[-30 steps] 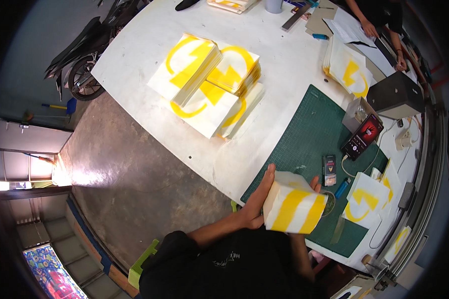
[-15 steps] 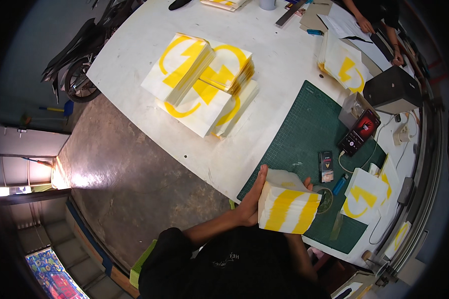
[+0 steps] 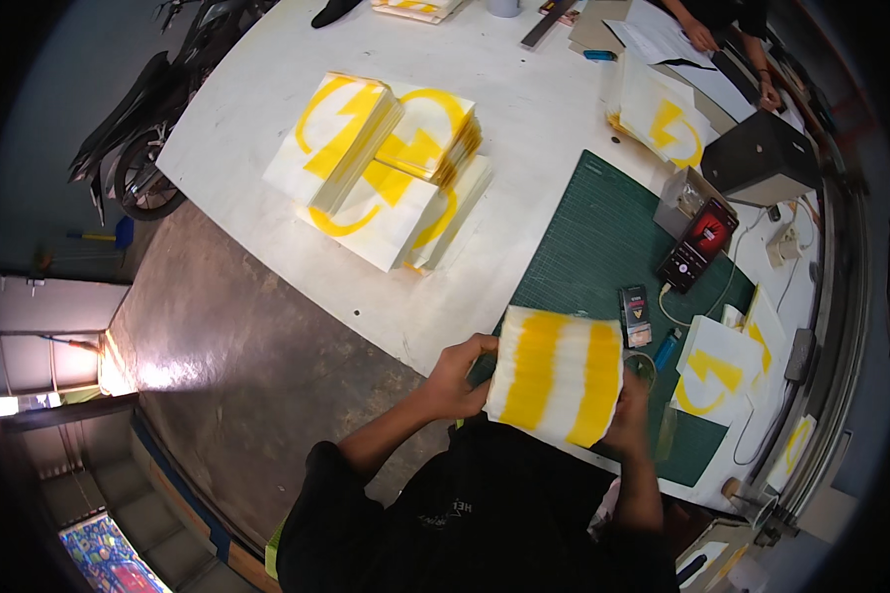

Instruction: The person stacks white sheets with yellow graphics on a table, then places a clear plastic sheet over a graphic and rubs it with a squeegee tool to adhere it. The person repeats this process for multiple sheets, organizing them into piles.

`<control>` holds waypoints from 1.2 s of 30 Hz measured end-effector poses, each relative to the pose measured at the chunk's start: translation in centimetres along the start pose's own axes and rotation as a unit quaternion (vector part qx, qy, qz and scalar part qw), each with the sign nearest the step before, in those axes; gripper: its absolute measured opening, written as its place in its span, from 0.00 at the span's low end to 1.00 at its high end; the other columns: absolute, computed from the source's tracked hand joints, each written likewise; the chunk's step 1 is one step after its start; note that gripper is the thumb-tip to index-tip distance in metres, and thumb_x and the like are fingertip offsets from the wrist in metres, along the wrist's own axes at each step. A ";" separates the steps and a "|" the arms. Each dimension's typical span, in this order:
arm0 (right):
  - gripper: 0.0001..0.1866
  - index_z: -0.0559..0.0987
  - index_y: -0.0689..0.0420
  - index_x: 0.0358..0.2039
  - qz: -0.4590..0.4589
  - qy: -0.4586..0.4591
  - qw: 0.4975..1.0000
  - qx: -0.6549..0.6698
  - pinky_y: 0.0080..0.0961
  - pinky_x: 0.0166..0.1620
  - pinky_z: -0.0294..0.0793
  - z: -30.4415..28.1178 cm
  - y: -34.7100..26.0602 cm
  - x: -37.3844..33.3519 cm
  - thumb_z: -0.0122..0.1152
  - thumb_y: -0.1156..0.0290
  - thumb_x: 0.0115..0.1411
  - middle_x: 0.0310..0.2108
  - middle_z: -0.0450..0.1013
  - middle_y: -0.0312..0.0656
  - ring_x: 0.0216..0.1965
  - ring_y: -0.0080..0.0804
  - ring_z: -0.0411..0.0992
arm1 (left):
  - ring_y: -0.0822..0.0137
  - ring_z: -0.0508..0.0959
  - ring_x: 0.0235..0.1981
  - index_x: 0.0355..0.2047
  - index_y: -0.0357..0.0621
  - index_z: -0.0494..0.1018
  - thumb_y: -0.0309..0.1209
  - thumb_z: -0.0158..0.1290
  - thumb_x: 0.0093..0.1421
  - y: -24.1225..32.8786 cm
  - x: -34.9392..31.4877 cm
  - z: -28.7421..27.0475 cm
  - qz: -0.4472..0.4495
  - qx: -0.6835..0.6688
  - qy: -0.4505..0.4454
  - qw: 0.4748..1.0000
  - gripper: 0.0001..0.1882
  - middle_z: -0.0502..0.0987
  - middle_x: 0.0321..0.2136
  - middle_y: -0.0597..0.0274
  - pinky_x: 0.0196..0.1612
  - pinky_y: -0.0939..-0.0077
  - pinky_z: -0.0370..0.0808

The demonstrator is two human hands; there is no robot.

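Note:
A thick stack of white paper with yellow print (image 3: 554,376) is held up in front of my body, its layered side with two broad yellow bands facing me. My left hand (image 3: 458,379) grips its left edge, with the fingers partly behind it. On the opposite edge my right hand (image 3: 631,417) is closed against the paper; most of its fingers are hidden or dim. Below the stack lies a green cutting mat (image 3: 574,257) on the white table (image 3: 445,321). Beyond, to the left, several similar stacks (image 3: 386,183) are piled together.
To the right are a phone (image 3: 699,244), a small dark box (image 3: 635,316), a blue lighter (image 3: 667,349), loose printed sheets (image 3: 707,371) and a black speaker (image 3: 761,158). Another person's hands (image 3: 702,38) are at the far right. A motorcycle (image 3: 148,148) stands beyond the table's left edge.
The stack has tilted so its banded side faces me more fully, and it has risen slightly to the left. My right hand now shows more at its right edge.

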State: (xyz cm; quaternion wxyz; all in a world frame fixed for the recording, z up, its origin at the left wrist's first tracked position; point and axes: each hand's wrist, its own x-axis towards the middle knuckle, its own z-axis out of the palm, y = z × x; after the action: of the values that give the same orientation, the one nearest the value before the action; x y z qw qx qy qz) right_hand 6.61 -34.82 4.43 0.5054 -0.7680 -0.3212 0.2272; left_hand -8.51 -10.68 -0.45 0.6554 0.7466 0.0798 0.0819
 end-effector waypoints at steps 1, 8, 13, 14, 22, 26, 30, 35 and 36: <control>0.19 0.78 0.64 0.46 0.004 -0.037 0.999 0.013 0.29 0.46 0.77 -1.0 -0.2 0.4 0.72 0.76 0.54 0.40 0.81 0.47 0.41 0.32 0.81 | 0.63 0.78 0.56 0.53 0.35 0.70 0.20 0.61 0.61 1.2 -0.1 0.0 -0.048 -0.121 -0.008 0.991 0.21 0.79 0.51 0.51 0.59 0.65 0.74; 0.18 0.79 0.67 0.47 0.160 -0.189 0.957 0.150 0.16 0.42 0.77 -4.1 -3.3 5.9 0.73 0.78 0.57 0.38 0.82 0.41 0.36 0.18 0.79 | 0.62 0.74 0.60 0.63 0.29 0.63 0.18 0.60 0.61 1.6 0.5 1.3 -0.171 -0.351 -0.017 0.921 0.30 0.74 0.58 0.50 0.64 0.62 0.70; 0.17 0.81 0.65 0.45 0.133 -0.231 0.943 0.200 0.15 0.35 0.75 -4.8 -4.0 7.1 0.74 0.74 0.57 0.33 0.81 0.38 0.32 0.17 0.77 | 0.59 0.67 0.66 0.68 0.31 0.59 0.25 0.66 0.56 0.7 -0.9 2.3 -0.037 -0.448 0.038 0.892 0.42 0.68 0.64 0.51 0.69 0.60 0.63; 0.17 0.81 0.64 0.45 0.122 -0.237 0.941 0.209 0.16 0.34 0.75 -5.1 -4.2 7.2 0.74 0.73 0.57 0.32 0.81 0.37 0.31 0.16 0.77 | 0.59 0.66 0.67 0.69 0.32 0.57 0.26 0.67 0.55 -0.2 -1.4 2.0 0.022 -0.475 0.035 0.879 0.44 0.67 0.65 0.52 0.70 0.59 0.62; 0.11 0.81 0.64 0.36 -0.010 -0.403 0.899 -0.169 0.40 0.32 0.75 -4.4 -10.2 9.0 0.65 0.77 0.50 0.24 0.77 0.53 0.28 0.51 0.78 | 0.47 0.73 0.60 0.58 0.31 0.69 0.58 0.70 0.46 15.2 4.6 -4.4 0.134 0.277 -0.033 0.951 0.50 0.72 0.57 0.40 0.64 0.52 0.66; 0.14 0.80 0.66 0.37 -0.080 -0.463 0.847 -0.248 0.41 0.33 0.75 -3.2 -10.6 10.0 0.66 0.76 0.48 0.24 0.78 0.54 0.28 0.51 0.78 | 0.48 0.79 0.48 0.46 0.31 0.76 0.42 0.71 0.47 16.5 8.1 -1.1 0.072 0.418 -0.271 0.864 0.32 0.80 0.39 0.45 0.56 0.52 0.73; 0.15 0.79 0.67 0.36 -0.028 -0.492 0.837 -0.238 0.39 0.35 0.77 -4.0 -11.2 11.2 0.66 0.78 0.46 0.27 0.80 0.53 0.30 0.50 0.80 | 0.52 0.81 0.29 0.33 0.37 0.81 0.40 0.70 0.51 15.6 9.6 -0.8 0.034 0.422 -0.335 0.841 0.18 0.80 0.26 0.51 0.41 0.60 0.78; 0.25 0.75 0.65 0.48 0.029 -0.447 0.885 -0.124 0.33 0.37 0.78 -5.3 -8.8 12.7 0.69 0.76 0.49 0.33 0.82 0.51 0.33 0.38 0.82 | 0.64 0.78 0.21 0.30 0.36 0.82 0.35 0.69 0.54 13.6 11.1 -1.8 -0.069 0.235 -0.373 0.895 0.13 0.80 0.22 0.56 0.30 0.71 0.74; 0.27 0.73 0.64 0.50 0.063 -0.447 0.888 -0.093 0.32 0.37 0.78 -5.5 -8.6 13.1 0.70 0.75 0.49 0.34 0.81 0.51 0.34 0.36 0.81 | 0.67 0.78 0.21 0.30 0.35 0.82 0.35 0.69 0.55 12.4 10.7 -2.2 -0.070 0.184 -0.348 0.916 0.13 0.80 0.22 0.56 0.29 0.72 0.73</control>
State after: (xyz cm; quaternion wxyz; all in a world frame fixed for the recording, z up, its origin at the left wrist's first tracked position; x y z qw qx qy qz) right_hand 17.11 -26.39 14.21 0.2191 -0.6476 -0.4836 0.5466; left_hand 1.57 -7.72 12.31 0.4965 0.8280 -0.0876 -0.2455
